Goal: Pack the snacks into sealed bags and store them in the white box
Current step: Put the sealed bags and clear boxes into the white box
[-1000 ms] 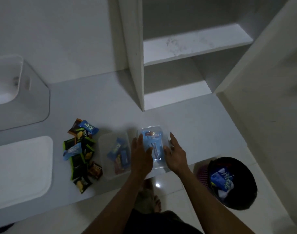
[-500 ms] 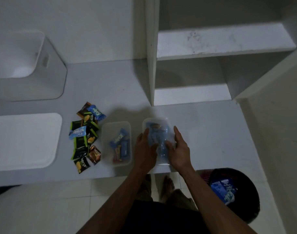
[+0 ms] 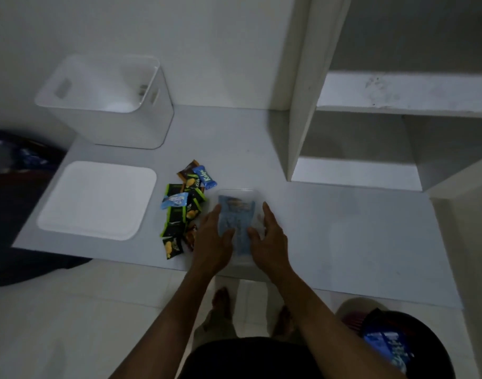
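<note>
A clear sealed bag [image 3: 237,214] with blue snack packets inside lies on the white counter near its front edge. My left hand [image 3: 214,242] and my right hand [image 3: 268,240] rest flat along its two sides, fingers straight and thumbs on top of the bag. Just to the left lies a pile of loose snack packets [image 3: 183,207], green, black, brown and blue. The white box [image 3: 152,127] stands open at the back left, and its flat white lid [image 3: 97,199] lies in front of it. A second bag does not show apart from this one.
Open white shelving [image 3: 385,91] rises at the back right, with an upright panel [image 3: 302,110] standing on the counter. A dark bin [image 3: 398,348] holding a blue wrapper stands on the floor at lower right. Dark cloth [image 3: 18,170] lies at the far left. My feet show below the counter edge.
Both hands have slid the clear bag leftward, close to the loose packets, where the other filled bag lay. The camera has swung left, bringing the white box and lid fully into view.
</note>
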`<action>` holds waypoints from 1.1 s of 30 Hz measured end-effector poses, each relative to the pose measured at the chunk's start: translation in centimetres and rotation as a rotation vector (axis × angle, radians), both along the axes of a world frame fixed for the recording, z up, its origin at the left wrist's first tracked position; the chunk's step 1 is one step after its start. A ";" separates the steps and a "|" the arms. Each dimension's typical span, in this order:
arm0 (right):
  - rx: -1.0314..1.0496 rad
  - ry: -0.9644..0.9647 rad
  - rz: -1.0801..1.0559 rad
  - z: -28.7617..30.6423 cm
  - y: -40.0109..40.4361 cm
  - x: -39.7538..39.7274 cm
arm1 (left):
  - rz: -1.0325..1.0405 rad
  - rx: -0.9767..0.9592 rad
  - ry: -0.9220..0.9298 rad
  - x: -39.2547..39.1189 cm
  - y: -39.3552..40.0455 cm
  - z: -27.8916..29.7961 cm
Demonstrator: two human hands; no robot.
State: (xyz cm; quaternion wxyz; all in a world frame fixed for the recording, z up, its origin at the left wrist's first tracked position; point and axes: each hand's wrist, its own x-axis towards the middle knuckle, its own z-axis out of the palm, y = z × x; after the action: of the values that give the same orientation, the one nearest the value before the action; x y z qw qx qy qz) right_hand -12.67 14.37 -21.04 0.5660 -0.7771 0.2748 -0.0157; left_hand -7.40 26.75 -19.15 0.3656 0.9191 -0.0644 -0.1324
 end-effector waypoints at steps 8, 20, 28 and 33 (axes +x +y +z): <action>-0.054 0.056 -0.086 -1.2 3.4 2.3 | -0.143 -0.035 0.013 3.2 3.1 -1.6; 0.086 0.079 -0.124 -2.0 4.4 2.0 | -0.161 -0.331 0.066 3.5 3.3 -2.7; 0.045 0.027 -0.090 -1.4 5.2 1.6 | -0.178 -0.265 0.003 3.2 3.2 -2.0; 0.004 -0.016 -0.063 0.1 6.5 2.3 | -0.118 -0.223 0.010 3.0 4.7 -0.7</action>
State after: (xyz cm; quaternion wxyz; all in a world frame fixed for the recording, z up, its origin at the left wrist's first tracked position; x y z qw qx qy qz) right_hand -10.38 20.83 -20.97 0.5689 -0.7669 0.2946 -0.0389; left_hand -4.38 31.45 -19.85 0.4573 0.8667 -0.1309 -0.1504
